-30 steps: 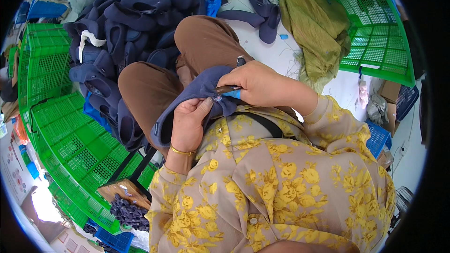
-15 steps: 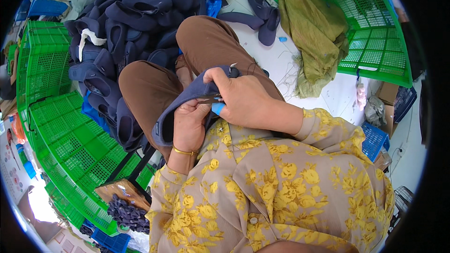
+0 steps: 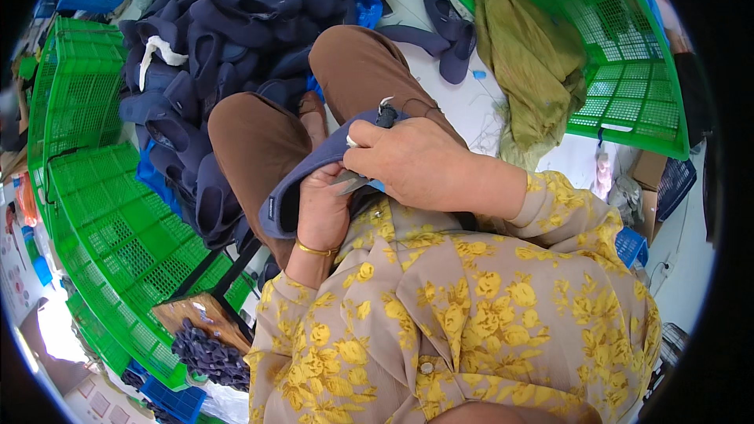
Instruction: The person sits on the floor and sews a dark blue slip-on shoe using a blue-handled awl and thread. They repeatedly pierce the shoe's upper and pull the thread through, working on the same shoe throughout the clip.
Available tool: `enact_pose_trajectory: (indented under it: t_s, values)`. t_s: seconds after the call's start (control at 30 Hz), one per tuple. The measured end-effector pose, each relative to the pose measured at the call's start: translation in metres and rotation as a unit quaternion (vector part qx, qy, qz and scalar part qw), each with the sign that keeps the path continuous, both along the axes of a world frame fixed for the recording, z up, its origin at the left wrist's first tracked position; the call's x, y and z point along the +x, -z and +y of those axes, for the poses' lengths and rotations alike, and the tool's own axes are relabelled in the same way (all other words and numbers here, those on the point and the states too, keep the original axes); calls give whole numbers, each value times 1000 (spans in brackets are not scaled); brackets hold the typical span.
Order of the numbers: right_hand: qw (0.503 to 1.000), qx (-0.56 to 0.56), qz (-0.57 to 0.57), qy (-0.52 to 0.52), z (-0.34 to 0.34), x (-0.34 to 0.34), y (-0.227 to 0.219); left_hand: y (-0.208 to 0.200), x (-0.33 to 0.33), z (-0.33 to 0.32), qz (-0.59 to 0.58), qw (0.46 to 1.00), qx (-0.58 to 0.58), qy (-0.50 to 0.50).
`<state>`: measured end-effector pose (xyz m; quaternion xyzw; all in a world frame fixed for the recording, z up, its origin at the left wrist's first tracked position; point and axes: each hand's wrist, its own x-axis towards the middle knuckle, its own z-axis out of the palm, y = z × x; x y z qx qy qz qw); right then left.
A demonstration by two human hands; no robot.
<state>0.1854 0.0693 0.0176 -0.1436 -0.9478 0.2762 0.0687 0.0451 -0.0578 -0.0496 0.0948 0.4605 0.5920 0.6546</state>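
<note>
A navy slip-on shoe (image 3: 292,188) is held over my lap, its opening toward me. My left hand (image 3: 322,208) is closed on its rim, thumb and fingers pinching the edge. My right hand (image 3: 412,161) is closed round what looks like a pair of scissors; a metal blade (image 3: 355,183) shows below its fingers, pointing at my left thumb. A dark wrapped handle (image 3: 386,116) with a pale loose end sticks out above that hand. A bit of blue wrapping shows by the right fingers, which hide most of the tool.
Navy shoes (image 3: 228,23) lie heaped beyond my knees. Green mesh crates (image 3: 118,228) stand at left, another green crate (image 3: 628,86) at far right. An olive cloth (image 3: 526,71) and a few loose shoes (image 3: 452,35) lie on the white floor. A wooden board (image 3: 200,318) is near my left elbow.
My right hand has turned and shifted slightly to the right, and more of the blade and wrapped handle now shows. The left hand keeps its grip on the shoe. The view has shifted slightly.
</note>
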Motion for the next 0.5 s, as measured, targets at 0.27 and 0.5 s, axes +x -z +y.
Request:
enact_pose_trajectory:
  t_s: [0.27,0.5]
  values:
    - [980,127,131,-82,4,3,20,7,-2,-2,27,999,25,25]
    - [936,-218,251,115,1,-14,0,-6,0,1,84,995,-26,51]
